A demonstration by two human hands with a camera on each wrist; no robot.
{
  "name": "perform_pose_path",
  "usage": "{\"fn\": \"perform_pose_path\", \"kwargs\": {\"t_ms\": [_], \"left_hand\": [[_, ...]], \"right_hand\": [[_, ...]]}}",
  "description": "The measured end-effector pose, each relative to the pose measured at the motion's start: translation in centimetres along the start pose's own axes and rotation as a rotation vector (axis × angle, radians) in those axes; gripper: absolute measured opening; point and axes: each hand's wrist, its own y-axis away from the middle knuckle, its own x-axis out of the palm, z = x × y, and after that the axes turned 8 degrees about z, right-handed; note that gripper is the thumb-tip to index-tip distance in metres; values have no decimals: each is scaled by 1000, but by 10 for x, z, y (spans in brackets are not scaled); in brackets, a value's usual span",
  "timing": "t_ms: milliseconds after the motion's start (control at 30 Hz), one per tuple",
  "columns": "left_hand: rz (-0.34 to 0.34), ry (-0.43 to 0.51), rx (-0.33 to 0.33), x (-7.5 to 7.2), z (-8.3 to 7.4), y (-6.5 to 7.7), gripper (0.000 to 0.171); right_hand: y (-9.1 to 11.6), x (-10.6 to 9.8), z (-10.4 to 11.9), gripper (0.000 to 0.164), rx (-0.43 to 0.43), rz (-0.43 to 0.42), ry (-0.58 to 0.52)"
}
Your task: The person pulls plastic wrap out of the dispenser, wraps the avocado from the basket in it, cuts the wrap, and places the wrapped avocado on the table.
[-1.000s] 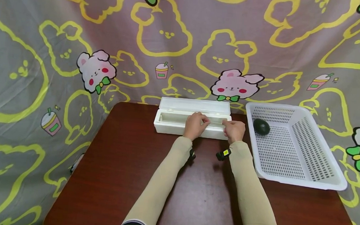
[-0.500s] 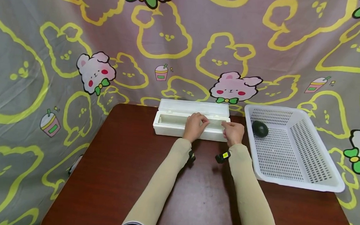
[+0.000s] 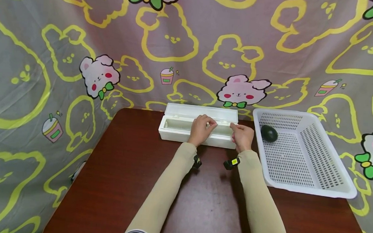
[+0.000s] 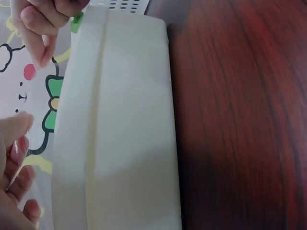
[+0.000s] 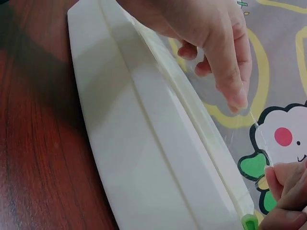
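Left hand (image 3: pixel 199 131) and right hand (image 3: pixel 244 136) pinch clear film (image 5: pixel 256 125) over white box (image 3: pixel 175 135), apart from each other (likely for even tension). Box sits on counter (image 3: pixel 132 148), lid (image 3: pixel 203 112) tipped back, presumably leaving trough (image 3: pixel 178 124) reachable from near side.

- No word, brand or number can be read on the white box (image 3: pixel 218 141), in the head view or in either wrist view.
- A small yellow label (image 3: pixel 234 162) sits on the black device (image 3: pixel 228 165) at the right wrist; any marking on it is too small to tell.
- On the patterned cloth (image 3: pixel 167 25), the printed drink cups each bear a green label-like patch: the left cup (image 3: pixel 53 127), the middle cup (image 3: pixel 167 75) and the right cup (image 3: pixel 326 88). No letters can be made out there.
- A tiny yellow sparkle sign is printed beside each cup.
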Motion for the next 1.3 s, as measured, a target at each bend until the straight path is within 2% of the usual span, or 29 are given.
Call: {"fn": "perform_pose_path", "kwargs": {"t_ms": [133,300,367,467,533,600,733,1000,1100,1200,1300], "left_hand": [[13,-82,53,-4,4,4,13],[17,-155,124,-7,4,5,10],[21,-161,133,-7,2,5,11],[21,-169,127,-7,1,4,13],[20,-165,121,-7,1,5,14],[20,-154,119,-6,1,5,14],[23,-140,124,-6,1,5,14],[17,-132,131,-7,3,4,16],[17,-126,139,-7,4,3,15],[18,-119,148,-7,5,2,15],[20,-123,160,-6,5,4,14]], "right_hand": [[0,-1,-4,32,-24,16,71],[2,-2,-10,37,-160,32,243],[4,-3,-11,42,-216,66,314],[6,-5,-11,52,-281,160,401],[6,-6,-11,53,-325,204,464],[5,-6,-12,44,-366,198,525],[4,-7,-13,22,-400,107,585],[1,-10,-14,19,-436,19,564],[0,-10,-14,23,-474,54,595],[0,-7,-14,37,-546,131,720],[0,-1,-13,38,-617,189,861]]}}
